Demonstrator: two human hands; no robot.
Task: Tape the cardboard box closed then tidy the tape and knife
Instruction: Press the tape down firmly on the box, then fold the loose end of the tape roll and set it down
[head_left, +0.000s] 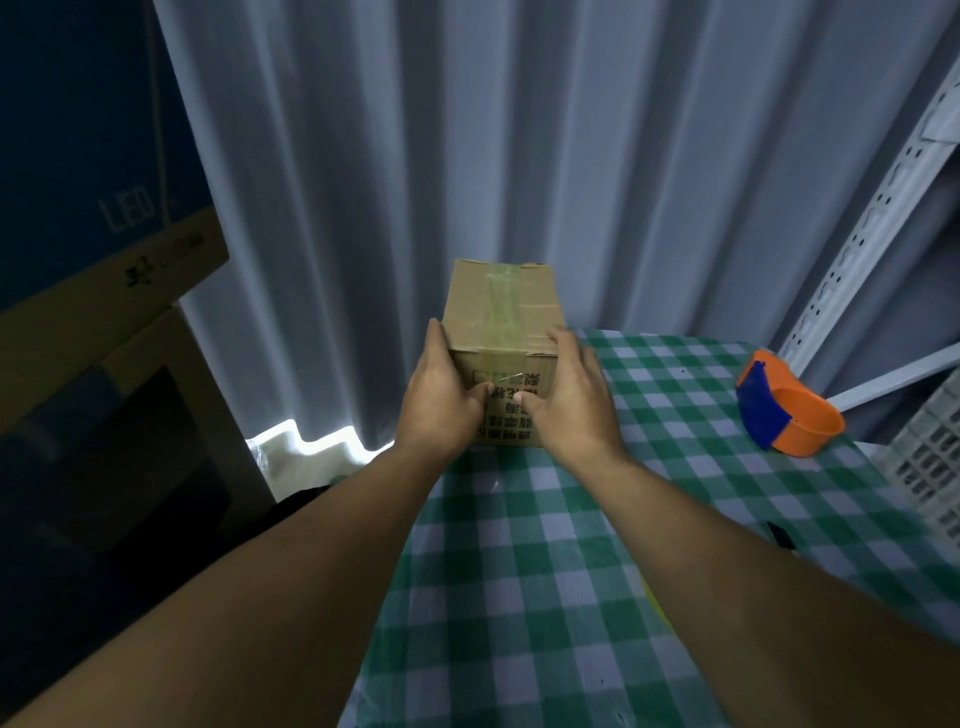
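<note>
A small cardboard box (501, 306) sits at the far left corner of the green checked table (545, 545), flaps down, with a strip of clear tape along its top seam and over the near face. My left hand (441, 400) grips the box's left side, thumb on the front face. My right hand (569, 395) grips the right side, thumb pressing the front face near the tape end. The orange and blue tape dispenser (787, 410) lies on the table at the right. A dark object (782, 535) near the table's right edge is mostly hidden by my right forearm.
A pale corrugated wall (519, 130) stands behind the table. A large blue and tan carton (93, 208) leans at the left. A white slotted metal rack (857, 244) and a white crate (930, 457) stand at the right.
</note>
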